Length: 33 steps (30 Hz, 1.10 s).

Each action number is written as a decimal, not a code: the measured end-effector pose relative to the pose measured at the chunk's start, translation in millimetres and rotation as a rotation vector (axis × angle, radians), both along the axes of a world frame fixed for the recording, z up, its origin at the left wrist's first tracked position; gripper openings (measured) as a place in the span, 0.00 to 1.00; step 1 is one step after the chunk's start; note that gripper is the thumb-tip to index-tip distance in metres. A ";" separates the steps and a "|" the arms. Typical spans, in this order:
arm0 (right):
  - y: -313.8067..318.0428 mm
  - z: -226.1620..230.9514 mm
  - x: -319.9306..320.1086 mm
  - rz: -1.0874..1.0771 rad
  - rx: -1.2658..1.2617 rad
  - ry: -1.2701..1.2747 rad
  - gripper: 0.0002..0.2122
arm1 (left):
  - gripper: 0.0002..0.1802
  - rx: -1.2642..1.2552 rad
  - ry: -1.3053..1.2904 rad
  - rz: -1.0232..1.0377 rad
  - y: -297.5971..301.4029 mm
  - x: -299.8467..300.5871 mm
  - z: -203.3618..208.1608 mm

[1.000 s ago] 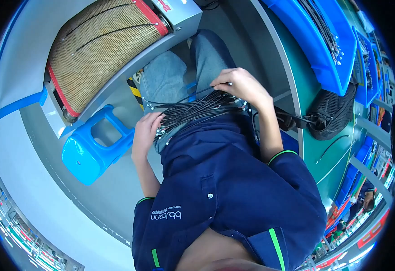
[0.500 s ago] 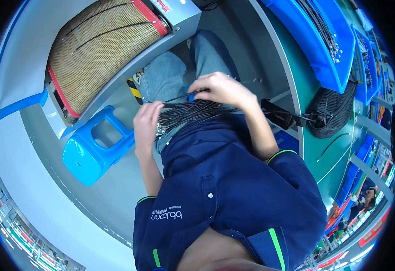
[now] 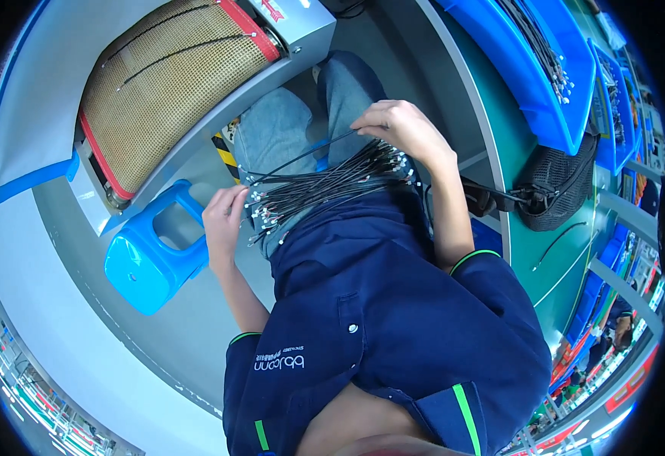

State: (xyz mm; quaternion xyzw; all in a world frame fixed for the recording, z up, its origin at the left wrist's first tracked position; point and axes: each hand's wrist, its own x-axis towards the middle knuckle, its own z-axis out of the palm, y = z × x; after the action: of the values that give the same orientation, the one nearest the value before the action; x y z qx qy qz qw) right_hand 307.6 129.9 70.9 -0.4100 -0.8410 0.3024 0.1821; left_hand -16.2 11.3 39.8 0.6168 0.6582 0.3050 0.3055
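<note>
A bundle of thin black cables [image 3: 325,186] with small white connectors at both ends lies across my lap. Above it, one black cable [image 3: 309,154] slants away from the rest. Its far right end is pinched between the thumb and fingers of my right hand [image 3: 408,131]. Beside the bundle's left connectors is my left hand [image 3: 224,220], its thumb and fingertips pressed together where that cable's other end seems to be. The exact tip there is too small to make out.
A mesh conveyor belt [image 3: 173,91] with red edges carries a few black cables at the upper left. Below it stands a blue stool [image 3: 146,266]. Right of me, a green table [image 3: 530,266] bears a black mesh bag [image 3: 564,190] and blue bins [image 3: 575,125] of cables.
My hands have moved apart, the right one up and to the right, the left one leftward and down. The bundle's right-hand connectors have come into sight, and one cable now stretches between the hands.
</note>
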 end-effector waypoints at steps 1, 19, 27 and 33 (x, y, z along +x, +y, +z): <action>-0.7 2.2 -0.9 0.001 0.000 0.001 0.06 | 0.07 0.000 0.001 0.001 -0.2 0.8 0.1; -20.7 -11.5 -71.7 0.270 0.041 0.280 0.07 | 0.06 -0.028 -0.204 -0.128 16.9 48.5 2.3; -22.6 -20.2 -77.0 0.322 0.078 0.299 0.07 | 0.06 -0.028 -0.232 -0.140 20.5 50.5 1.1; -24.3 -25.1 -73.8 0.308 0.121 0.339 0.07 | 0.06 -0.133 -0.365 -0.122 19.6 49.6 3.5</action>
State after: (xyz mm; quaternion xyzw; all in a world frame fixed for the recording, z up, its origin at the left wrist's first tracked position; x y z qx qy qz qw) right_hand 233.9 105.5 45.9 -0.2086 -0.8676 0.3401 0.2968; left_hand 33.3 30.9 43.3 0.5683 0.5720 0.3485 0.4779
